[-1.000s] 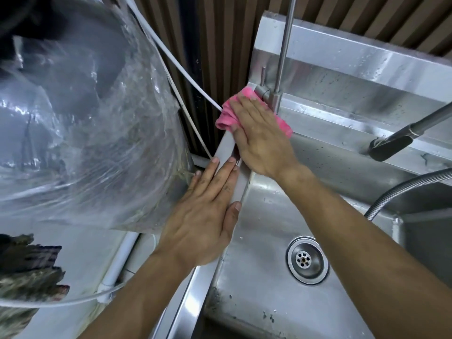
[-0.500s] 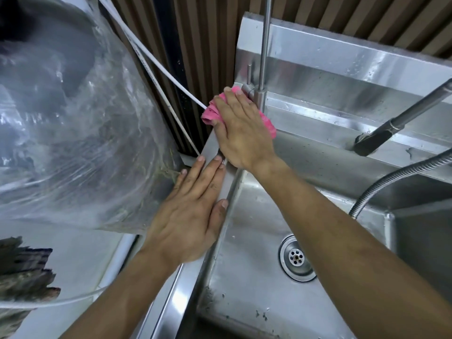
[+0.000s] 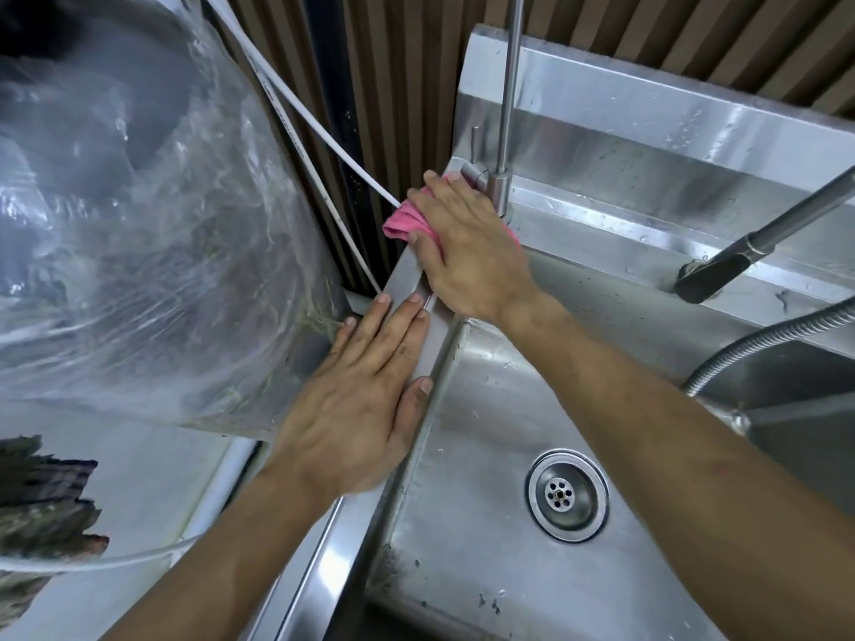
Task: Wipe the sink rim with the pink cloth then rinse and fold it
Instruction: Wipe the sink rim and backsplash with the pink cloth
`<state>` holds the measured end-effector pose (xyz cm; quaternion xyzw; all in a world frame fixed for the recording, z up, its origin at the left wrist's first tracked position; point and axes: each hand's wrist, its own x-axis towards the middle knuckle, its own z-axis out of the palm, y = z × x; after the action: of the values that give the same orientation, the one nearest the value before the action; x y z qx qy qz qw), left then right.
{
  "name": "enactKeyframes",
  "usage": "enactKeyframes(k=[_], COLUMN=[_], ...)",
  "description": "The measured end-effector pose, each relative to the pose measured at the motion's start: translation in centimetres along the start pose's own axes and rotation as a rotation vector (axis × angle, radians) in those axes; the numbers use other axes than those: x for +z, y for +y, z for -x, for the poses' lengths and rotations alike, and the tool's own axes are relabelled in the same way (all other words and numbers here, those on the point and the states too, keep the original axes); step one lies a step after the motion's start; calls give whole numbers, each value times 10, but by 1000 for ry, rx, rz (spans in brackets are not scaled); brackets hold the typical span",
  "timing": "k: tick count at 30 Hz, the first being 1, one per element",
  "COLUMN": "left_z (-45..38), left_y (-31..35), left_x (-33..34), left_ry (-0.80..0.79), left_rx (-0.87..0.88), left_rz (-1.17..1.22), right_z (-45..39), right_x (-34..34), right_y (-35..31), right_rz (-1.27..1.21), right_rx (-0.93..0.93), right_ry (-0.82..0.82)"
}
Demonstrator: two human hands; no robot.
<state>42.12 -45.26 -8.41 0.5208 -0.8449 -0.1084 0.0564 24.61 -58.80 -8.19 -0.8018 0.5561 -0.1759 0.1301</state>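
Sink basin (image 3: 486, 455) holds just droplets around its drain (image 3: 568, 495). Crumpled pink cloth (image 3: 402, 222) at 11 o'clock, pressed under the flat right hand (image 3: 472, 256); left hand (image 3: 361, 409) spread on the rim (image 3: 407, 277).

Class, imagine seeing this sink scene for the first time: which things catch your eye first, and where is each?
The pink cloth stands out, pressed under the right hand at the sink rim's far left corner, beside the thin tap post. The left hand lies flat on the rim nearer the camera. A big clear plastic bag fills the left side.
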Motion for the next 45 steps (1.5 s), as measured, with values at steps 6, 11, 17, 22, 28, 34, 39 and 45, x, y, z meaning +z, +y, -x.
enactKeyframes(k=[6,11,17,22,28,34,39,45], left_z=[0,4,-29,-99,-116,-115,-114,-113], left_y=[1,4,16,16,7,7,5,6], left_x=[-1,0,-20,-23,-10,-8,-5,-5], left_ry=[4,17,148,-14,-62,-55,-47,-26], left_rx=[-7,-12,49,11,-17,-14,2,-1], left_rz=[-7,-37,-36,-63,-93,-102,-100,-93], right_z=[2,22,61,-14,-14,-52,-46,-37], right_x=[8,-10,-72,-81,-64,-89,-91,-91], right_y=[0,-8,1,57,88,82,92,100], right_rz=[-92,-274,-498,336,690,880,931,986], right_rx=[14,77,196,-3,-109,-352,-373,-412], right_ry=[186,303,927,537,488,335,319,287])
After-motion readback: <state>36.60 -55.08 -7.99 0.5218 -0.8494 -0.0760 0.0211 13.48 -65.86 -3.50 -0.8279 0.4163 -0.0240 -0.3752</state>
